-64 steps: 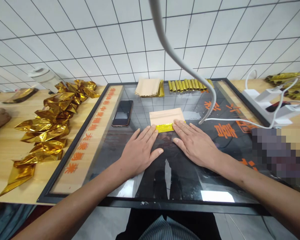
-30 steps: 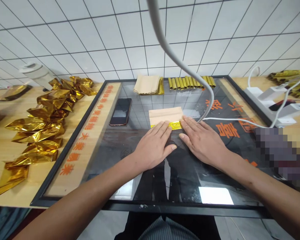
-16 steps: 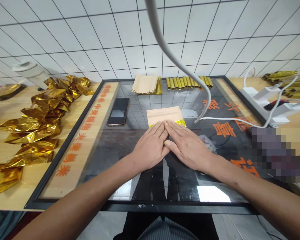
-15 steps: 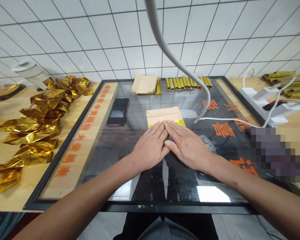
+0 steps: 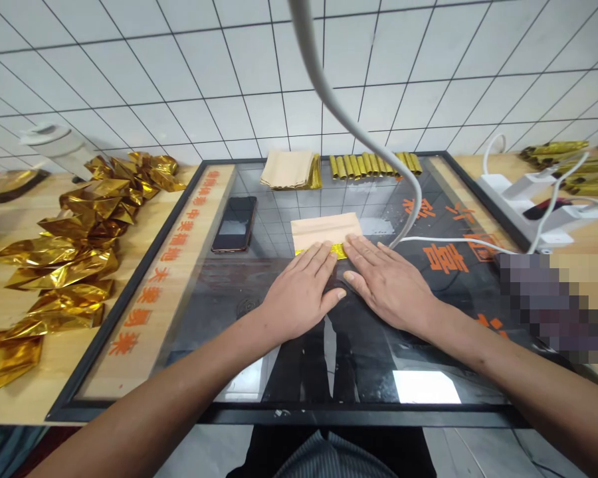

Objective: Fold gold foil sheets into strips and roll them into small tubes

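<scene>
A sheet of beige paper (image 5: pixel 325 230) with a gold strip along its near edge lies on the black-framed glass panel (image 5: pixel 214 299). My left hand (image 5: pixel 301 289) lies flat, its fingertips on the left part of the gold edge. On the right part rest the fingertips of my right hand (image 5: pixel 391 282), also flat, with the thumb out to the side. Between the two hands a bit of the gold strip shows. My fingers hide the rest of the near edge.
Behind the sheet stand a stack of beige papers (image 5: pixel 286 169) and a row of gold rolls (image 5: pixel 361 165). A phone (image 5: pixel 234 224) lies to the left. Crumpled gold foil pieces (image 5: pixel 80 232) cover the left side. A power strip (image 5: pixel 508 202) and a hanging white cable (image 5: pixel 349 119) are at right.
My right hand has slid to the right along the gold edge, away from my left hand, uncovering some of the strip. My left hand has stayed nearly in place.
</scene>
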A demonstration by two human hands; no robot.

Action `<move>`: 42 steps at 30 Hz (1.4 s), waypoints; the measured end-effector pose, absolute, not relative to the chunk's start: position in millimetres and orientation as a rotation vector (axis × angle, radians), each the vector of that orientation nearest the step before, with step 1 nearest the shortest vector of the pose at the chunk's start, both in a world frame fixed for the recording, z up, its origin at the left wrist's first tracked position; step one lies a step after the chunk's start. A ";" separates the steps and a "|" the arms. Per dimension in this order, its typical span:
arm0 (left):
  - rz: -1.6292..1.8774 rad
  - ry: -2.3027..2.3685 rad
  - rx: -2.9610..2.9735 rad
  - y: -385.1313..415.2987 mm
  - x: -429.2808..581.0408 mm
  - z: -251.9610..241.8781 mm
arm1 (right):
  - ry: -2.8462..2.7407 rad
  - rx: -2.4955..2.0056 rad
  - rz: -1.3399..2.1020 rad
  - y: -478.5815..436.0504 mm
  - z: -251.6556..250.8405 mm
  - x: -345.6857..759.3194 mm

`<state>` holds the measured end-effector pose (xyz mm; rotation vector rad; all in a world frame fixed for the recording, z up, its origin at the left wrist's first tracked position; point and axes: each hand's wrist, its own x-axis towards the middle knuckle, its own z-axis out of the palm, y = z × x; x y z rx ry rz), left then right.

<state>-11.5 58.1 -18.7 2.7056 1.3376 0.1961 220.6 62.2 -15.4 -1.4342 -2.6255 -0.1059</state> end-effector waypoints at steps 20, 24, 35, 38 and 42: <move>0.280 1.289 2.729 57.7 -12.7 -21.4 | -2.591 -1.320 0.036 50.4 -10.7 210.8; 0.256 1.307 2.735 57.2 -12.6 -20.4 | -2.576 -1.418 -0.021 53.5 -13.1 215.7; 0.243 1.302 2.710 57.2 -10.9 -17.3 | -2.508 -1.339 -0.036 65.4 -6.7 221.8; 0.281 1.291 2.689 57.4 -11.3 -19.6 | -2.573 -1.205 0.150 61.8 -5.8 211.1; 0.307 1.303 2.689 57.8 -11.2 -21.8 | -2.592 -1.221 0.190 61.5 -9.4 205.6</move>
